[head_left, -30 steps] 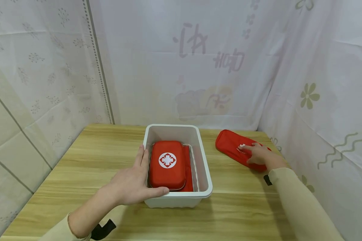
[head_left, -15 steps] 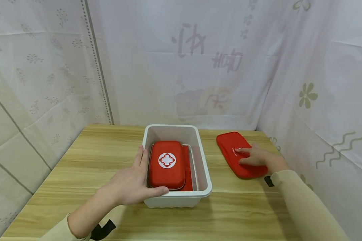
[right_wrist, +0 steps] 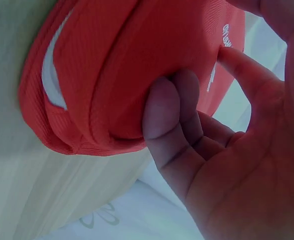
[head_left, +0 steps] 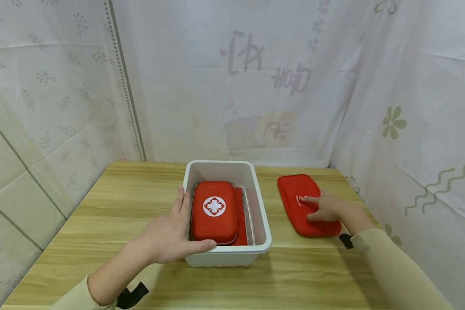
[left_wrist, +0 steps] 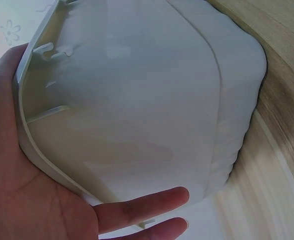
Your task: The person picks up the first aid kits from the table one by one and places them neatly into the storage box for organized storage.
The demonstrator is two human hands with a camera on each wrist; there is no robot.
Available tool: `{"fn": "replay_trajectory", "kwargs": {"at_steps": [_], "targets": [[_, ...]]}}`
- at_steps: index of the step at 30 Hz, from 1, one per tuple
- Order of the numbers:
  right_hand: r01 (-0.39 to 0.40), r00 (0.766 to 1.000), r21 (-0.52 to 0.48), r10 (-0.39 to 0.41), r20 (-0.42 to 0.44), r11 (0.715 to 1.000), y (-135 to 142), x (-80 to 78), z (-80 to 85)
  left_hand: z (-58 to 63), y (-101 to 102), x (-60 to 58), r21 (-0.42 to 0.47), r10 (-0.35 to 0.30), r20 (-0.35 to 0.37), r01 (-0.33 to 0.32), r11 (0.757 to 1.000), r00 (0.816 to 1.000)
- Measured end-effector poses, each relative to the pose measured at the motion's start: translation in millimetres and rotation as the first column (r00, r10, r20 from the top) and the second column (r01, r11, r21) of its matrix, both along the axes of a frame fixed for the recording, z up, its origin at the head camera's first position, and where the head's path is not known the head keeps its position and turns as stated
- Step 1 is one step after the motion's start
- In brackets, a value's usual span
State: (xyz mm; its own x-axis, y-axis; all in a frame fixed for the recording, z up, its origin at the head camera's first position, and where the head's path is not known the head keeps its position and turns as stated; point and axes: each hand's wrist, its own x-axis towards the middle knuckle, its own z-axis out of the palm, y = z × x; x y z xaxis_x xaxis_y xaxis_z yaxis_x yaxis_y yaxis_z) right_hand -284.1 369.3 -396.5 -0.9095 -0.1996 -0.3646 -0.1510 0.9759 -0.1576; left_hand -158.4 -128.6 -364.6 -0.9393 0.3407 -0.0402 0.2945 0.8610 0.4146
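Note:
A white plastic bin (head_left: 260, 215) stands in the middle of the table. Inside it lies a red zip case (head_left: 215, 227) with a white cross emblem, over another flat red item (head_left: 241, 219). My left hand (head_left: 160, 239) rests on the bin's near left corner, thumb along the front rim and fingers straight along the left side. To the right, a flat red pouch (head_left: 296, 184) with small white lettering lies on the table. My right hand (head_left: 330, 209) touches its top with spread fingertips. The right wrist view shows bent fingers (right_wrist: 161, 107) pressing the pouch's red fabric.
The wood-grain table (head_left: 139, 189) has white patterned cloth (head_left: 201, 107) hanging behind it and along both sides. The bin's raised rim lies between the pouch and the red case. Dark straps (head_left: 133, 297) show under the wrists.
The pouch has turned under my right hand from a slant to more nearly upright in the head view, and has come slightly nearer. The left hand and bin stay put.

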Motion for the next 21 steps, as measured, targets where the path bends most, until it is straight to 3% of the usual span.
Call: {"fn": "replay_trajectory", "kwargs": {"at_steps": [8,21], "targets": [[-0.027,1.0,-0.008,0.027,-0.01,1.0,-12.0,18.9,2.1,-0.1,0.4,-0.1,0.003,-0.001,0.0,0.001,1.0,1.0],[-0.064,0.997,0.06,0.066,-0.031,0.996,-34.5,44.4,4.2,-0.9,0.5,0.0,-0.001,-0.002,0.005,0.002,1.0,1.0]]}}
